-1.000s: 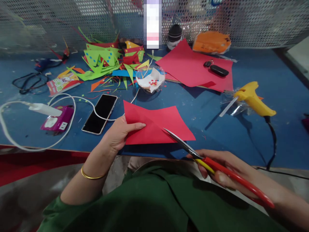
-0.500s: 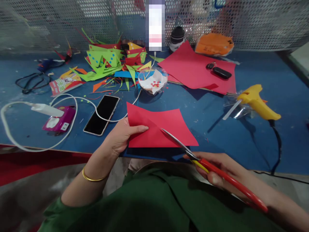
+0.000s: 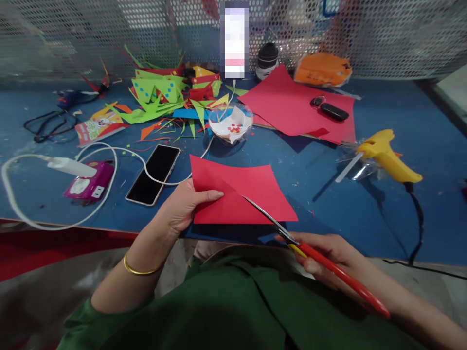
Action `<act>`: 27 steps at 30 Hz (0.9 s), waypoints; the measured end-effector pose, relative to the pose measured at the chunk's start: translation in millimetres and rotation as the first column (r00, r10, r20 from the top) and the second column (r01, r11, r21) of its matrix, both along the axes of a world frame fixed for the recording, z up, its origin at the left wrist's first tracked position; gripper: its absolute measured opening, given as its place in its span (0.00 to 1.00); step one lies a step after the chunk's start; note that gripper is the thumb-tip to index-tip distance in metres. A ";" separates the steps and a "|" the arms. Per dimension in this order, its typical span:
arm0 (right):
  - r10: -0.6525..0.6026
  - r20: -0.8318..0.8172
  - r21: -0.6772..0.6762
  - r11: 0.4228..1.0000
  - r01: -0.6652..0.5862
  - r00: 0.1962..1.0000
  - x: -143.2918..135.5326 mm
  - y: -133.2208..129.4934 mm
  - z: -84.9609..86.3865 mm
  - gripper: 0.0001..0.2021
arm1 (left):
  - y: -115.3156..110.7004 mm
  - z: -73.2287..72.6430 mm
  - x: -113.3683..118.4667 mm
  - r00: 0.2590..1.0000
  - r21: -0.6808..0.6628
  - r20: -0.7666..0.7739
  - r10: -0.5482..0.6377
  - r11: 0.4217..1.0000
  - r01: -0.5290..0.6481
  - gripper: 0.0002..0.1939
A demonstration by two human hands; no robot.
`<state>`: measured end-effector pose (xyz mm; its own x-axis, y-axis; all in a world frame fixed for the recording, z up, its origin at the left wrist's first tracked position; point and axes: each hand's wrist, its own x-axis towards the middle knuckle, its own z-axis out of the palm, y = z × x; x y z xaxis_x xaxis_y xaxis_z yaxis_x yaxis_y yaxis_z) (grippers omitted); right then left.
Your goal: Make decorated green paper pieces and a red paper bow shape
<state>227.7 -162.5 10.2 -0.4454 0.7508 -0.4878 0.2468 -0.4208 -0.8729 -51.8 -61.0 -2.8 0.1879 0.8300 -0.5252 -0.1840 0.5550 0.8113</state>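
Note:
My left hand (image 3: 186,204) pinches the left side of a red sheet of paper (image 3: 251,182), thumb on top and the other fingers hidden beneath. The sheet is held above the table's front edge and bends slightly. In my right hand (image 3: 328,257) is a pair of scissors (image 3: 332,270) with red and yellow handles. The scissors' upper blade lies across the sheet, its tip near the middle of the paper; the lower blade is hidden under it. A black smartphone (image 3: 155,172) lies left of the sheet, close to my left hand.
Behind the sheet stands a clear bowl (image 3: 215,129) with small paper bits. Green paper pieces (image 3: 156,90) and scraps lie at the back left. More red sheets (image 3: 277,107) carry a key fob (image 3: 334,112). A yellow glue gun (image 3: 392,155) sits at right. A white cable (image 3: 124,147) loops at left.
The scissors' red handle has swung inward, up and to the left, closer to the yellow one. The blade tip and the sheet have barely shifted. My left hand keeps its hold.

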 end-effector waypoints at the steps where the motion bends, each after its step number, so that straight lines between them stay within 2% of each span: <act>1: 0.002 0.000 -0.005 1.000 -0.002 1.000 -0.1 0.0 0.4 0.26 | 0.2 0.0 -0.2 1.000 0.000 0.003 0.002 1.000 -0.002 0.30; 6: 0.032 0.016 0.035 0.999 -0.032 0.999 1.4 0.1 -0.8 0.27 | 0.6 -0.6 -2.1 1.000 0.019 0.010 0.009 1.000 -0.009 0.28; 12: 0.038 0.053 0.143 0.989 -0.045 0.998 5.7 -2.0 -7.5 0.26 | 0.4 0.2 -3.4 1.000 -0.028 0.016 0.007 1.000 -0.007 0.27; 19: 0.038 0.055 0.131 0.990 -0.044 0.998 7.6 -3.2 -5.5 0.29 | -0.3 3.2 -3.8 0.999 -0.041 0.041 0.002 0.999 0.000 0.27; 27: 0.013 0.069 0.158 0.987 -0.023 0.998 6.3 -1.8 -7.0 0.28 | 0.1 -0.5 -4.6 0.999 -0.001 0.051 -0.017 1.000 0.017 0.26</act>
